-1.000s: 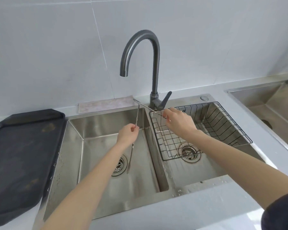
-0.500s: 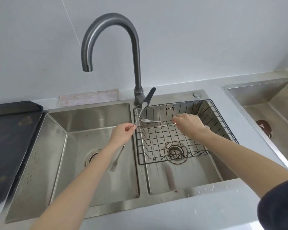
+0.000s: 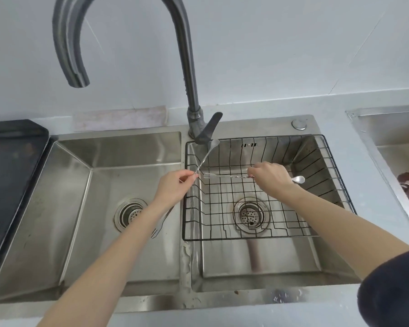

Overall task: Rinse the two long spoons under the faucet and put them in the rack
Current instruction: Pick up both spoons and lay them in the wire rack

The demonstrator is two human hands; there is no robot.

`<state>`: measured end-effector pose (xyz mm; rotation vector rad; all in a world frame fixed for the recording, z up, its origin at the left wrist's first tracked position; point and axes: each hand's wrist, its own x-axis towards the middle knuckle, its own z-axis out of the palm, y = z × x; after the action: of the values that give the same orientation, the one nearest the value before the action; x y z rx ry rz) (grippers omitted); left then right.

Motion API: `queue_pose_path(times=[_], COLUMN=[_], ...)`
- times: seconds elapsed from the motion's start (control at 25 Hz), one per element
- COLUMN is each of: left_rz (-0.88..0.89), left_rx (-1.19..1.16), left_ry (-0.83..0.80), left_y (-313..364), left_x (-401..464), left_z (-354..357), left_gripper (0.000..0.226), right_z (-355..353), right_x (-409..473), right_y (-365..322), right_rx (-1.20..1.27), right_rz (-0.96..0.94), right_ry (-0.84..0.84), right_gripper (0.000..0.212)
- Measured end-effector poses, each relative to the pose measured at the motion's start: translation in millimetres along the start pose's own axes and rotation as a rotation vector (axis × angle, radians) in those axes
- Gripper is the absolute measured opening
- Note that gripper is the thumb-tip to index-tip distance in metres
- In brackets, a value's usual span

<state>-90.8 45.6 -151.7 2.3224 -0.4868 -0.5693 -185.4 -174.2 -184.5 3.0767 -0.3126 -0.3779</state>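
Both hands pinch thin steel spoons at the black wire rack (image 3: 335, 175) in the right basin.
Left hand (image 3: 172, 187) grips a slanted spoon (image 3: 207, 156) over the rack's left rim, fork end below the forearm; right hand (image 3: 273, 177) grips a level spoon (image 3: 224, 176) inside, bowl (image 3: 298, 179) partly hidden. Grey gooseneck faucet (image 3: 187, 67) is cropped on top.

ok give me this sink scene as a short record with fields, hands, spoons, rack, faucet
left hand: pinches the middle of a long spoon, over the divider between the basins
left spoon: tilted, bowl end up near the faucet handle, forked end down over the left basin
right hand: holds the second spoon over the rack
right spoon: roughly level, forked end toward the left hand, bowl end past the wrist
rack: black wire, in the right basin
faucet: spout over the left basin, no water visible
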Motion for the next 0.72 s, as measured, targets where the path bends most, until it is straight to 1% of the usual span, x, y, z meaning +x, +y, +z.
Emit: queue_pose_path(times=[0.16,0.32,0.72], left_rz=[-0.039,-0.032,-0.059], left_rx=[0.02,0.006,-0.001], left_ry=[-0.014,-0.026,-0.036], left_y=[-6,-11,-16], left_x=[9,14,15], left_z=[7,9,10], left_gripper=[0.025,0.025,0.025], right_z=[10,18,32], right_x=[14,22,32], right_y=[6,8,10], right_rx=[0.015,0.007,0.064], right_rz=[0.001,-0.004,0.037], right_ry=[-0.033,-0.066,-0.079], right_gripper=[0.032,0.032,0.034])
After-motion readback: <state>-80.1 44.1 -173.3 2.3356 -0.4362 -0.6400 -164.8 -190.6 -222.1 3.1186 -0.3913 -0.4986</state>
